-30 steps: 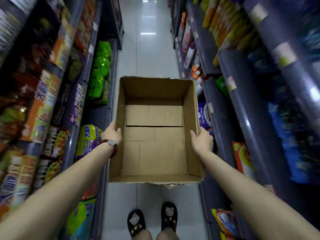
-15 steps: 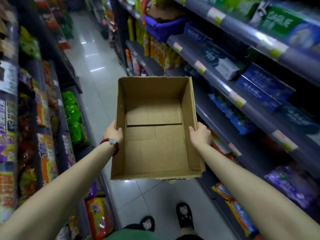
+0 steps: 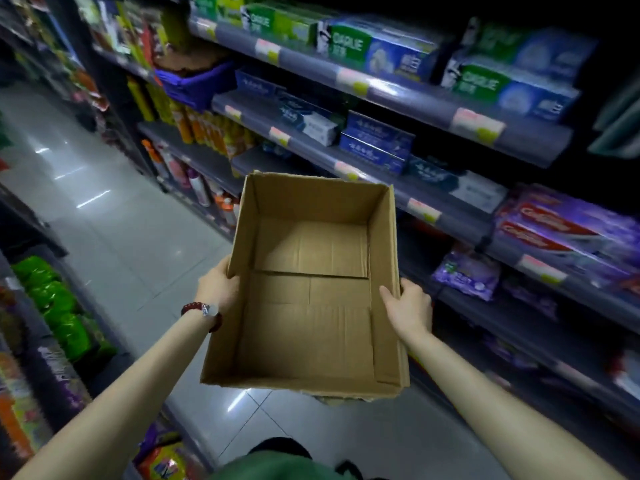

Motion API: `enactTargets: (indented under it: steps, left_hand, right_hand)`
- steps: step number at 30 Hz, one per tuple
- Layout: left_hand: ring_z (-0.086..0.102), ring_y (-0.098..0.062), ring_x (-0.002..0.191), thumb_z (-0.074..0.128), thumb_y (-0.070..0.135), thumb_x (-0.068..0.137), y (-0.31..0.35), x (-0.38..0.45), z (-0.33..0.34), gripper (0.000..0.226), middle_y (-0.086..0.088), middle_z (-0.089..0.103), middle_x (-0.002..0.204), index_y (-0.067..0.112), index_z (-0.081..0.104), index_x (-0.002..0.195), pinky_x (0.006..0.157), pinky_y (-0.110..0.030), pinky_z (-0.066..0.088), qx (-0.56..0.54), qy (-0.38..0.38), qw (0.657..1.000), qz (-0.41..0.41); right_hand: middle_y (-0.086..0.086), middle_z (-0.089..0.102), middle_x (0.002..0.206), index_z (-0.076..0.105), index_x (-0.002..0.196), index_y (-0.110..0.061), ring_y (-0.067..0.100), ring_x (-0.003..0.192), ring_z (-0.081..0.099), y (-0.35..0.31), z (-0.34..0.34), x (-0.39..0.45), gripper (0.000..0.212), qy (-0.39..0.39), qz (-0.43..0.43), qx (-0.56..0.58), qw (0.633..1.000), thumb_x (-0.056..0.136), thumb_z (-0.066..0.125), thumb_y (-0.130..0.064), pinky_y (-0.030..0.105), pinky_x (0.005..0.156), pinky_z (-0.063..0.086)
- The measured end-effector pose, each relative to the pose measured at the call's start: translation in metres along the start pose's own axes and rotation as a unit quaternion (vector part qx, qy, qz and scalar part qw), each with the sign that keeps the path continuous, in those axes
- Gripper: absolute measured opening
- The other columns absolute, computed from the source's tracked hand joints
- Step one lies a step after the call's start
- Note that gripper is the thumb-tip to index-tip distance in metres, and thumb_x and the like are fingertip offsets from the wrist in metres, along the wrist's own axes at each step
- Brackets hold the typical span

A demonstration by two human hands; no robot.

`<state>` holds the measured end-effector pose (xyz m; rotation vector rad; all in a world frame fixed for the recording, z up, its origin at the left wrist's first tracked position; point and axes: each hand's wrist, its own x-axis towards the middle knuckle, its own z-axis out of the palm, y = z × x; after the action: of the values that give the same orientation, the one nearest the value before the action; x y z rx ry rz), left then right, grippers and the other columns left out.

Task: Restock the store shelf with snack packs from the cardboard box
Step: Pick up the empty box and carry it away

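Note:
An open brown cardboard box [image 3: 311, 327] is held in mid-air in front of me, and nothing lies inside it. My left hand [image 3: 217, 289] grips its left wall near the rim; a red bead bracelet is on that wrist. My right hand [image 3: 408, 308] grips the right wall, thumb over the rim and inside the box. Snack packs [image 3: 52, 299], green and purple, fill the shelf at my lower left. The box hangs over the aisle floor, tilted toward the right-hand shelving.
Grey shelves [image 3: 381, 95] on the right carry toothpaste boxes, purple packs and bottles further back. A blue basket [image 3: 194, 81] sits on an upper shelf. The tiled aisle floor [image 3: 104, 209] runs away to the upper left between the two shelf rows.
My view has swung to the right, from looking down the aisle toward the right-hand shelves. Both hands keep the same hold on the box.

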<state>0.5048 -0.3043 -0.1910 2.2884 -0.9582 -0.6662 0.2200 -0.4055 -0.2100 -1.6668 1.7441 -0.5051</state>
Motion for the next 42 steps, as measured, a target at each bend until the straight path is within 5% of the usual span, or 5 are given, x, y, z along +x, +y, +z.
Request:
enactTargets:
  steps: [5,10,17,29,42]
  left_hand:
    - [0.059,-0.033,0.091,0.042,0.008,0.092,0.023,-0.018,0.042,0.042,-0.015,0.065,0.111,0.020,0.049,0.132,0.074,-0.031,0.041,0.029,-0.049,0.998,0.035]
    - [0.056,-0.025,0.076,0.042,0.008,0.092,0.035,-0.027,0.084,0.049,-0.014,0.066,0.109,0.025,0.042,0.138,0.065,-0.028,0.040,0.039,-0.106,0.991,0.069]
    - [0.063,-0.031,0.081,0.043,0.009,0.092,0.057,-0.031,0.128,0.050,-0.013,0.066,0.102,0.025,0.041,0.139,0.071,-0.036,0.052,0.045,-0.182,0.973,0.132]
    - [0.055,-0.018,0.058,0.042,0.017,0.095,0.102,-0.039,0.195,0.049,-0.010,0.065,0.087,0.027,0.036,0.142,0.045,-0.024,0.034,0.130,-0.315,0.899,0.275]
    - [0.064,-0.032,0.093,0.046,0.020,0.094,0.172,-0.139,0.308,0.043,-0.015,0.066,0.111,0.022,0.043,0.137,0.076,-0.033,0.049,0.201,-0.424,0.770,0.433]
  right_hand:
    - [0.012,0.070,0.097,0.065,0.107,-0.012,0.033,0.091,0.066,0.053,-0.030,-0.022,0.026,0.041,0.050,-0.010,0.998,0.093,0.058,-0.033,0.041,0.079,0.055]
    - [0.017,0.064,0.122,0.054,0.131,-0.004,0.036,0.110,0.060,0.090,-0.052,-0.040,0.044,0.088,0.110,-0.023,0.990,0.096,0.054,-0.030,0.037,0.086,0.050]
    - [0.013,0.069,0.105,0.061,0.120,-0.014,0.033,0.095,0.065,0.130,-0.069,-0.072,0.034,0.151,0.213,-0.026,0.965,0.095,0.054,-0.034,0.035,0.076,0.055]
    - [0.015,0.069,0.097,0.065,0.105,-0.011,0.035,0.091,0.064,0.179,-0.068,-0.155,0.021,0.266,0.378,0.046,0.885,0.092,0.058,-0.026,0.036,0.073,0.055]
    - [0.017,0.069,0.098,0.066,0.107,-0.008,0.035,0.094,0.064,0.245,-0.088,-0.259,0.026,0.376,0.560,0.107,0.731,0.092,0.059,-0.028,0.032,0.073,0.048]
